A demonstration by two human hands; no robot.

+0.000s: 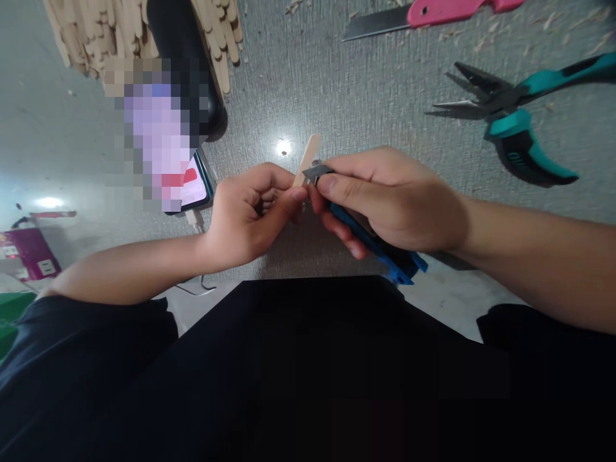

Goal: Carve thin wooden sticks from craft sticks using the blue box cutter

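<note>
Between the thumb and fingers of my left hand point(255, 208) is a pale wooden craft stick point(310, 153), its rounded end pointing up and away from me. My right hand point(392, 196) is wrapped round a blue utility knife point(362, 232), thumb and forefinger close to the blade. The short metal blade point(316, 171) lies against or just over the edge of the stick; I cannot tell whether it cuts in. The lower end of the stick is hidden by my left fingers.
At the upper left lie many craft sticks point(96, 32), a black case point(185, 58) and a phone point(197, 186) with a cable. A pink-handled saw or knife point(443, 13), teal-handled pliers point(517, 96) and wood shavings point(548, 22) occupy the right. A purple box point(36, 250) stands far left.
</note>
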